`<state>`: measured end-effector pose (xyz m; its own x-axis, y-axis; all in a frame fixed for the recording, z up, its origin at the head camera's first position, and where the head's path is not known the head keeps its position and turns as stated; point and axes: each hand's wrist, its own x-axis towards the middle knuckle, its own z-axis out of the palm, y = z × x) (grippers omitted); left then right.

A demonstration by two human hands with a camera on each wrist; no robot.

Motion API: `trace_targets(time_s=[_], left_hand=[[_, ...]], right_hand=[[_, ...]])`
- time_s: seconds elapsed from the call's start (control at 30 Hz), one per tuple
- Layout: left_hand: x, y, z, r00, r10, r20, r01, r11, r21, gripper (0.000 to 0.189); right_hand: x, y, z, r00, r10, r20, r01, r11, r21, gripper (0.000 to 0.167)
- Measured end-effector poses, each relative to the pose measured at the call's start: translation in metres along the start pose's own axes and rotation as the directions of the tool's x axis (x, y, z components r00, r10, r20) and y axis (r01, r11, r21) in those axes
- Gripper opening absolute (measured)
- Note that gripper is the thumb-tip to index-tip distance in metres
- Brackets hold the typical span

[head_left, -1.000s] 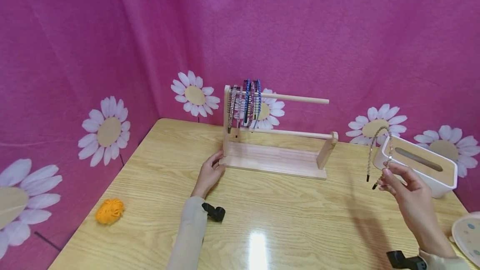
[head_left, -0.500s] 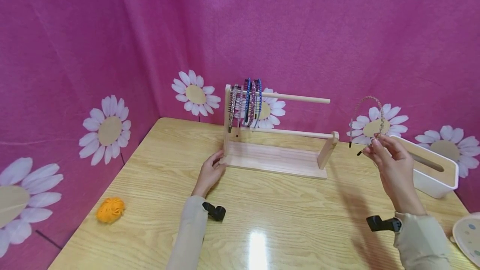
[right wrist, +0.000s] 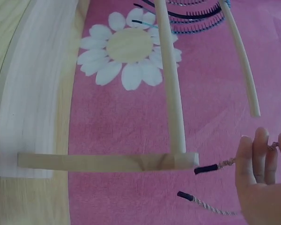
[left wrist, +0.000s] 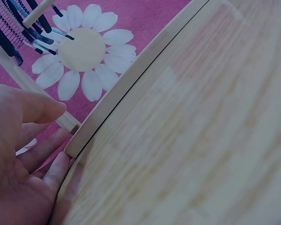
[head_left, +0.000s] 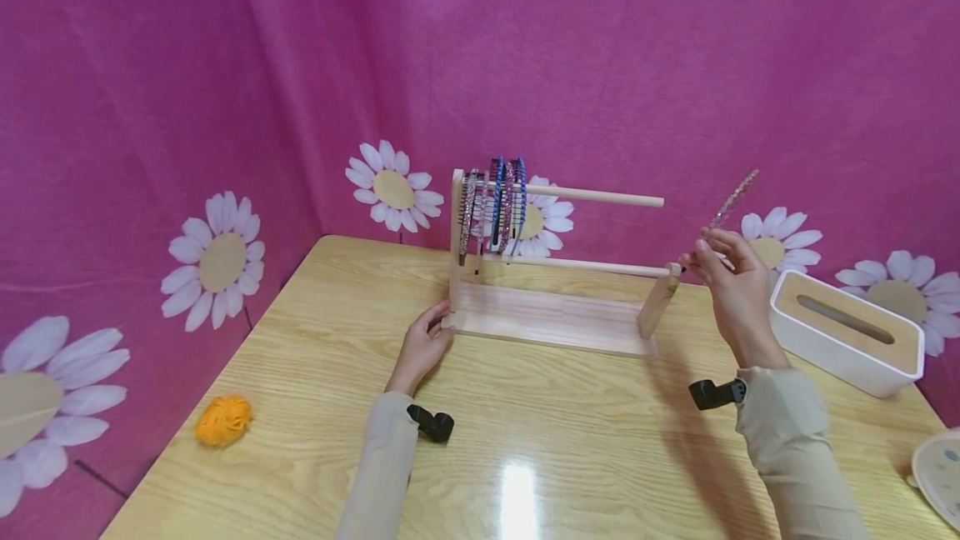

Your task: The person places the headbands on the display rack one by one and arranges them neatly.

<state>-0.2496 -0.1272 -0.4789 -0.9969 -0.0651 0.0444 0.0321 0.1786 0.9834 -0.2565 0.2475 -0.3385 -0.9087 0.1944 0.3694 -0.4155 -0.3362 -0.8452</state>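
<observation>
In the head view a thin, beaded, pinkish-gold headband (head_left: 733, 200) is pinched between thumb and fingers of my right hand (head_left: 731, 282), beyond the right end of a wooden rack (head_left: 551, 317). The right wrist view shows the headband's black tips (right wrist: 206, 169) close to the rack's short end post (right wrist: 107, 161), below the free end of the upper rod (right wrist: 253, 105). My left hand (head_left: 423, 348) touches the left end of the rack's base, its fingers relaxed. Several headbands (head_left: 495, 207), glittery and blue, hang at the left of the upper rod.
A white tissue box (head_left: 847, 332) with a wooden lid stands to the right. An orange yarn ball (head_left: 223, 420) lies at the left of the table. Part of a round pale object (head_left: 941, 473) shows at the right edge. A pink flowered cloth (head_left: 600, 65) hangs behind.
My right hand has moved left and up with the headband, from the tissue box to the rack's right end, and the headband has turned edge-on. The left hand stays at the base.
</observation>
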Motion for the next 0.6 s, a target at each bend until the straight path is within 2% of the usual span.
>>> trace_targets(time_s=[0.13, 0.27, 0.47, 0.6], left_hand=[[0.0, 0.001, 0.0, 1.0, 0.012, 0.001, -0.012, 1.0, -0.003, 0.049], [0.0, 0.001, 0.0, 1.0, 0.018, 0.003, -0.018, 1.0, -0.004, 0.049], [0.0, -0.001, 0.0, 1.0, 0.008, -0.001, -0.008, 1.0, -0.011, 0.049], [0.0, -0.001, 0.0, 1.0, 0.024, -0.003, -0.024, 1.0, -0.005, 0.049]], right_hand=[[0.002, 0.001, 0.006, 0.999, -0.032, 0.004, 0.032, 0.996, -0.082, 0.016], [0.005, 0.003, 0.014, 0.998, -0.043, 0.055, 0.051, 0.989, -0.14, 0.019], [0.009, 0.012, 0.031, 0.99, 0.032, 0.136, -0.003, 0.978, -0.207, 0.025], [0.01, 0.022, 0.05, 0.981, 0.095, 0.166, -0.048, 0.962, -0.269, 0.025]])
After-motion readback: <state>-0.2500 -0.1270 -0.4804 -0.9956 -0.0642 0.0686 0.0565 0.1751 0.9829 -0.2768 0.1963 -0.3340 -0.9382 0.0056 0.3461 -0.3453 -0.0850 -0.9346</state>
